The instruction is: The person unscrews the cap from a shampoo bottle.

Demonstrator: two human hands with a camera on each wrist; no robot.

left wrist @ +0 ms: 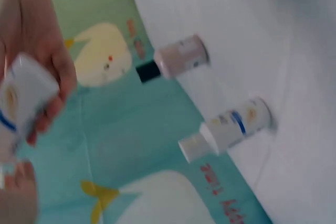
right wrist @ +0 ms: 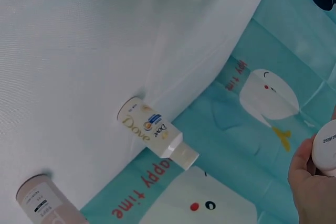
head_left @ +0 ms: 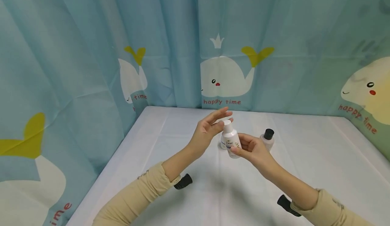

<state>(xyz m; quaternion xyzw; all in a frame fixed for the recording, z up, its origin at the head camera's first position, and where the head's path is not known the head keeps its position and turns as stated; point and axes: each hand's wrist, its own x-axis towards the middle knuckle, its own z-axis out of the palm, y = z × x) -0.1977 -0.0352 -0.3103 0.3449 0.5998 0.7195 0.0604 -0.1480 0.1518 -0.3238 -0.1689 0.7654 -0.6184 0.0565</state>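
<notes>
A small white plastic Dove bottle [head_left: 231,141] is being gripped, slightly tilted off upright, by the right hand [head_left: 253,148] above the white-covered surface [head_left: 304,171]. Its white cap [head_left: 226,123] is being touched by the left hand [head_left: 210,128], whose fingers are being held nearly straight. Behind the bottle, a second white bottle [right wrist: 149,129] and a pinkish black-capped bottle [head_left: 267,138] are standing.

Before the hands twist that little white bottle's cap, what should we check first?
1. Right hand has a firm grip on the white Dove bottle: ok, its fingers curl round the body.
2. Left hand on the white cap: ok, its fingers touch it.
3. Bottle lifted off the white table: ok.
4. Second Dove bottle standing clear: ok, upright behind.
5. Black-capped pink bottle out of the way: ok, upright to the right.
6. Cap already loose: cannot tell.
</notes>
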